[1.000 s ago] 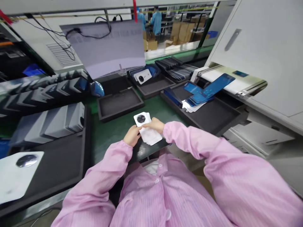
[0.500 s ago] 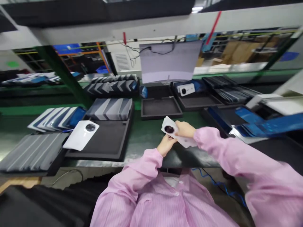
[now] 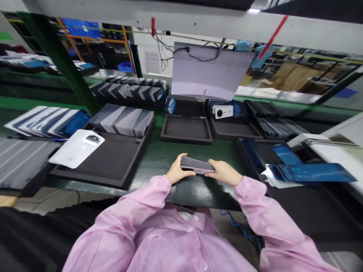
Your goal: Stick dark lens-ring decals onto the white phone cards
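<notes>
Between my two hands, over the front of the green bench (image 3: pixel 153 162), a stack of thin phone back covers (image 3: pixel 197 165) is held edge-up, its many layers showing. My left hand (image 3: pixel 178 170) closes on its left end, thumb in front and fingers behind. My right hand (image 3: pixel 225 172) grips the right end. Left of them, a white phone back cover (image 3: pixel 76 149) with a dark round camera area lies tilted over the edge of a black foam tray (image 3: pixel 113 155). Grey-faced panels (image 3: pixel 123 119) stand in a row at the back of that tray.
At the far left are white and blue panels (image 3: pixel 47 119) and grey panels (image 3: pixel 19 158). Behind stand a black tray (image 3: pixel 185 128) and another with a white cover (image 3: pixel 224 112). Blue film-faced panels (image 3: pixel 314 172) jut over a tray at right. A green post (image 3: pixel 58 56) rises at left.
The stack has turned from showing a white camera-side face to showing its layered edges. My hands have moved apart to its two ends. The view has shifted slightly right.
</notes>
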`<control>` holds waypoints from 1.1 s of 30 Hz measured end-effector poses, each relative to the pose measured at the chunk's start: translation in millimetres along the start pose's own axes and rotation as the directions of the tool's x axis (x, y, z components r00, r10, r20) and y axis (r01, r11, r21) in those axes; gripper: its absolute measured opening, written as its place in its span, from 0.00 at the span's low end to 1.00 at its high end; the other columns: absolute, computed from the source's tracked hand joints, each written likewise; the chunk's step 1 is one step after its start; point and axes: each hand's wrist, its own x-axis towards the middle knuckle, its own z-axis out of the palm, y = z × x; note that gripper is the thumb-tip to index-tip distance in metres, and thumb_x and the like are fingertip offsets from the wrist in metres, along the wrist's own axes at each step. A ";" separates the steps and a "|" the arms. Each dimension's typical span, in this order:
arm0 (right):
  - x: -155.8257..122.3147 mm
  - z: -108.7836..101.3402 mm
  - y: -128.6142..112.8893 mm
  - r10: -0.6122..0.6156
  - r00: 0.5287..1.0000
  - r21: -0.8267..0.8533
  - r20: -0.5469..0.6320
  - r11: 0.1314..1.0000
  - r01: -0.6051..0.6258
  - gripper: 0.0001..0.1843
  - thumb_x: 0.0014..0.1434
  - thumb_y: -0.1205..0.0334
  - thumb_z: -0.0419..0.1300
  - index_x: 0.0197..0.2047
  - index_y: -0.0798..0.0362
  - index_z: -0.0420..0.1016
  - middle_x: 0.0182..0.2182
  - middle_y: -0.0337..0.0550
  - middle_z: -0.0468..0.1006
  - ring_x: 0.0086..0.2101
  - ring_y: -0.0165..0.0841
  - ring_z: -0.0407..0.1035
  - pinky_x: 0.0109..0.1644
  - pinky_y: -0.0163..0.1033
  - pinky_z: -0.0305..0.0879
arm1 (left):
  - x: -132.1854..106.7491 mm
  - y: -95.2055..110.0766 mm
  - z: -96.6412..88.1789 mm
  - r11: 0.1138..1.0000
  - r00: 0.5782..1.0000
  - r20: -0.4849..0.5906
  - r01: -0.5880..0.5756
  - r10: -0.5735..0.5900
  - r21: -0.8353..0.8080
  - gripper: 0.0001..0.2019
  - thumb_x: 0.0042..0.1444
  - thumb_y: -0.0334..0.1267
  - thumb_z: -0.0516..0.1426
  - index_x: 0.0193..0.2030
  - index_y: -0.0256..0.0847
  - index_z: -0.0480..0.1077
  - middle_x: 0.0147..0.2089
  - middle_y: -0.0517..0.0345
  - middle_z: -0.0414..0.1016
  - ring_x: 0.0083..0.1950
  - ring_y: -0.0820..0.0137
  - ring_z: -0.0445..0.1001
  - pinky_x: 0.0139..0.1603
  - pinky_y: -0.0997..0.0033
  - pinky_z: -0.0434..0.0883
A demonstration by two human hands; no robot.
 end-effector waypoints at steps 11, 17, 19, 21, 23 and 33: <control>3.8 2.9 15.3 -0.250 0.968 0.169 0.032 0.956 0.242 0.21 0.56 0.62 0.57 0.54 0.55 0.64 0.42 0.51 0.79 0.40 0.42 0.76 0.41 0.39 0.65 | 4.1 8.2 3.3 0.993 0.999 0.045 -0.014 0.008 0.120 0.31 0.35 0.46 0.71 0.44 0.41 0.63 0.37 0.60 0.72 0.41 0.67 0.73 0.42 0.68 0.70; 18.9 -23.2 -16.6 -0.393 0.899 0.396 0.196 0.870 0.294 0.21 0.52 0.64 0.58 0.51 0.56 0.66 0.39 0.48 0.78 0.36 0.40 0.75 0.37 0.39 0.68 | -3.8 47.8 -33.2 0.972 0.986 0.167 -0.014 -0.026 0.235 0.31 0.33 0.46 0.72 0.44 0.40 0.67 0.36 0.58 0.76 0.38 0.67 0.75 0.39 0.69 0.71; 28.0 -42.1 -43.1 -0.434 0.889 0.523 0.149 0.797 0.302 0.23 0.50 0.63 0.59 0.51 0.55 0.67 0.43 0.47 0.78 0.39 0.40 0.74 0.41 0.40 0.70 | -2.8 70.4 -72.7 0.957 0.981 0.186 -0.009 -0.047 0.289 0.32 0.34 0.46 0.71 0.47 0.39 0.69 0.39 0.56 0.79 0.39 0.67 0.76 0.40 0.70 0.72; 42.3 -61.6 -78.4 -0.448 0.887 0.663 0.109 0.698 0.271 0.27 0.47 0.63 0.62 0.52 0.54 0.67 0.46 0.46 0.77 0.42 0.40 0.74 0.42 0.40 0.71 | -1.3 91.6 -130.7 0.934 0.983 0.169 0.005 -0.070 0.356 0.36 0.37 0.44 0.71 0.55 0.42 0.68 0.45 0.56 0.79 0.43 0.68 0.77 0.44 0.72 0.72; 62.1 -76.2 -121.0 -0.437 0.892 0.804 0.117 0.569 0.173 0.28 0.45 0.64 0.64 0.51 0.54 0.67 0.45 0.46 0.77 0.41 0.39 0.74 0.39 0.39 0.72 | -2.0 105.8 -201.2 0.889 0.994 0.030 0.083 -0.108 0.451 0.32 0.51 0.46 0.63 0.62 0.44 0.62 0.51 0.55 0.77 0.48 0.67 0.76 0.49 0.71 0.71; 209.7 -57.1 -322.1 -0.219 0.952 0.870 0.213 0.486 -0.083 0.15 0.43 0.76 0.61 0.38 0.61 0.73 0.34 0.50 0.79 0.37 0.42 0.76 0.35 0.39 0.74 | -20.4 37.5 -410.0 0.395 0.764 -0.609 0.637 -0.212 0.662 0.18 0.62 0.43 0.56 0.56 0.38 0.66 0.56 0.49 0.69 0.52 0.62 0.72 0.51 0.53 0.73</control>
